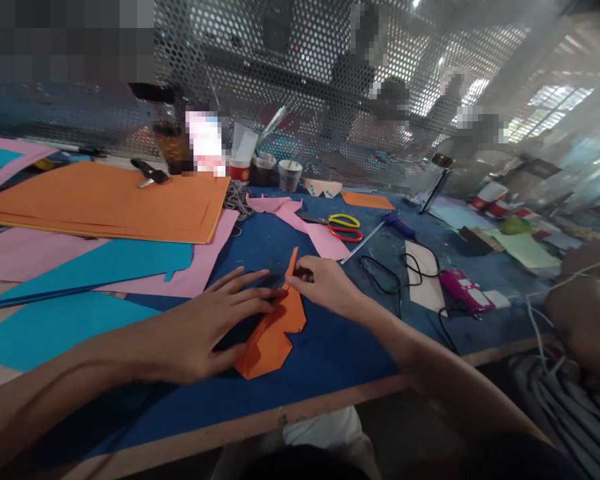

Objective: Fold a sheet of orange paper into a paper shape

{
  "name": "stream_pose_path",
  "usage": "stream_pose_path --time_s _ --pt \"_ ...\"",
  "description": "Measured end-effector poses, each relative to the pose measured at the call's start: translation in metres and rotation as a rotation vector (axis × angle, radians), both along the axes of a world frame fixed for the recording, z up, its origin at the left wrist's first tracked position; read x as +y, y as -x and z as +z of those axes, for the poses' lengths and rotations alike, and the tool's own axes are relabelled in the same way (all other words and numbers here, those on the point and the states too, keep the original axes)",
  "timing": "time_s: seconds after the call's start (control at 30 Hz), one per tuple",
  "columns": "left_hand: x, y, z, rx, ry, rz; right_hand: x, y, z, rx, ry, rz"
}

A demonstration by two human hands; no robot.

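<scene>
A cut orange piece (275, 337) with notched edges lies on the blue tabletop (330, 373), a narrow folded strip running up its far side. My left hand (225, 320) rests along its left edge, fingers spread, fingertips touching the fold. The thumb and fingers of my right hand (320, 280) pinch the upper end of the orange piece, near the strip's tip. Beyond my right hand, a pink offcut (325, 240) lies beside scissors (345, 228) with yellow and red handles.
Orange sheets (105, 200), pink and blue sheets (70, 327) cover the left. Cups (290, 175) stand by the perforated screen. A glue gun (399, 225), black cable, beige strip (425, 280) and magenta device (465, 292) lie right. Another person's arm (580, 313) is far right.
</scene>
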State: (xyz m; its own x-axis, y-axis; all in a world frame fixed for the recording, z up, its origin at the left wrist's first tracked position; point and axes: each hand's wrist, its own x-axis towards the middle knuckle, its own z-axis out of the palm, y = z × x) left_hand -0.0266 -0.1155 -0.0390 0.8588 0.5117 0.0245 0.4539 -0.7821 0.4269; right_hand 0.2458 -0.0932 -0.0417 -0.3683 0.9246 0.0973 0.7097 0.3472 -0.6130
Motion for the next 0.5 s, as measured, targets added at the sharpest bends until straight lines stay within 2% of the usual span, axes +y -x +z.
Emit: stream_pose_path --time_s 0.2,0.5 --pt "0.0015 -0.0109 0.0082 0.033 -0.024 -0.02 0.0001 -0.0007 0.0075 0.037 0.071 0.035" --pt "0.0006 -0.0122 0.0044 0.028 -0.099 -0.062 -0.0038 -0.0018 -0.0013 -0.001 -0.075 0.026"
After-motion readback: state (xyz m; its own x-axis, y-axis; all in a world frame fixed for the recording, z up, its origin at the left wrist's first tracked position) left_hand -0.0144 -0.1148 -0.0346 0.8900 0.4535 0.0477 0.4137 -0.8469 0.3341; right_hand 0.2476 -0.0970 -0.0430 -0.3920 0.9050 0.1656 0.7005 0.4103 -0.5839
